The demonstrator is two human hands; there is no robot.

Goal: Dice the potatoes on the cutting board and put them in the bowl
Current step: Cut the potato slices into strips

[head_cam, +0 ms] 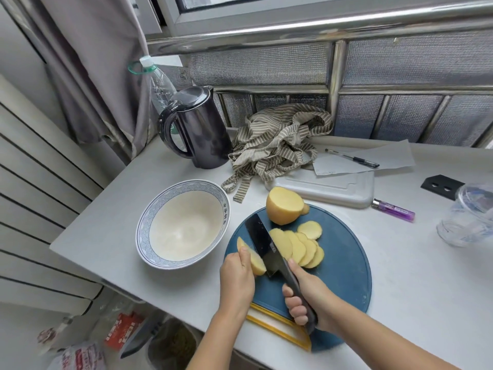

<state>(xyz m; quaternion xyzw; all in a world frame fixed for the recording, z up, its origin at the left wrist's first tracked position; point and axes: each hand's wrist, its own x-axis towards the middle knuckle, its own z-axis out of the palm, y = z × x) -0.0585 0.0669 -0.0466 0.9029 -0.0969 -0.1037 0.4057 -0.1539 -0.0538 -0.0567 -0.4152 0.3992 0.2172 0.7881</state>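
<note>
Bowl [184,228] stands just beside cutting board [341,263], kettle [202,134] behind.

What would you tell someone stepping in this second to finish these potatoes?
The left hand holds a potato end piece down at the left of the blue cutting board.
The right hand grips the knife, its blade between that piece and a fanned row of slices.
A large uncut potato half sits at the board's far edge.
The bowl stands left of the board, with no potato in it.
Done: part of a potato is cut into rounds.
Left: finish slicing, cut everything into dice, move the dice to the bowl.
</note>
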